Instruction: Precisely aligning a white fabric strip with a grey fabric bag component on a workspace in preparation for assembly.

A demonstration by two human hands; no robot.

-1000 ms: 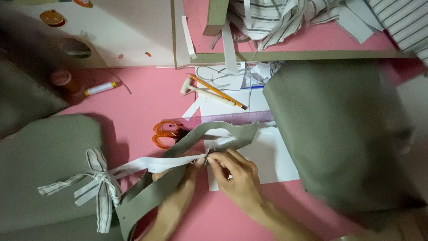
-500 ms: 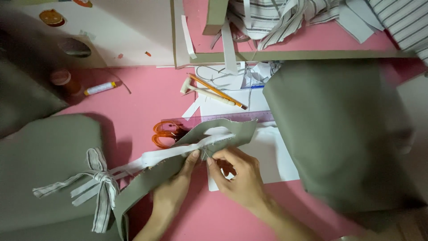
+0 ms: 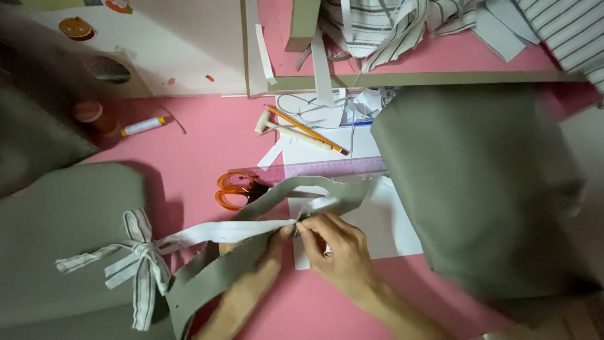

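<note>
I read both hands at near centre of the pink surface (image 3: 207, 135); the left hand (image 3: 255, 274) pinches the white strip (image 3: 226, 232) with narrow fingers (image 3: 284, 232); the right hand (image 3: 340, 252) pinches the same strip just beside it, fingers closed on it; the strip lies along the olive fabric band (image 3: 283, 192), running left to a striped bow (image 3: 141, 264); orange scissors (image 3: 236, 189) lie just beyond the band; a purple ruler (image 3: 340, 167) lies farther right.

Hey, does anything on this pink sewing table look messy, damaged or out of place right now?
Mostly clutter: loose striped fabric strips lie tangled at the top edge, and the olive strip that both hands pinch has frayed, uneven edges. Nothing looks spilled or broken.
</note>
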